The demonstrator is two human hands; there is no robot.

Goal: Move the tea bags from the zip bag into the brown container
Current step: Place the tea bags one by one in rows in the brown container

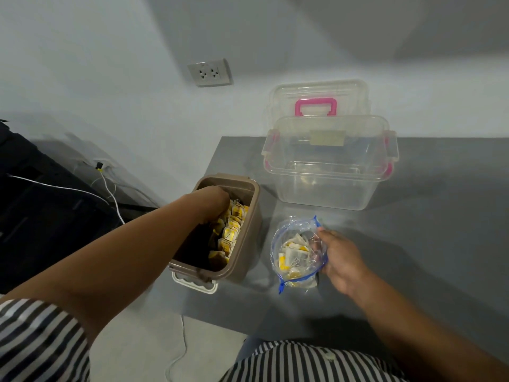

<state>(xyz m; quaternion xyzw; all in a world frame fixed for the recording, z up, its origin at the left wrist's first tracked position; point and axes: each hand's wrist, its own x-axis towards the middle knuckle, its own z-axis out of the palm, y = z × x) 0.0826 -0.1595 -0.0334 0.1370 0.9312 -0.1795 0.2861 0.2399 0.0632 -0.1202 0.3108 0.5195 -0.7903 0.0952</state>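
Left grip (213, 201) buried in container (249, 193) — we cannot tell closure; right grip (340, 257) holds bag (276, 239) rim; tea bags (293, 253) lie to left grip's right.

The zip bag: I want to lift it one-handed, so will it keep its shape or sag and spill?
Probably floppy: the zip bag is thin crumpled film, and the right hand holds its mouth open. Likely light: only a small heap of tea bags inside. Lifted by one edge, it may sag and tip.
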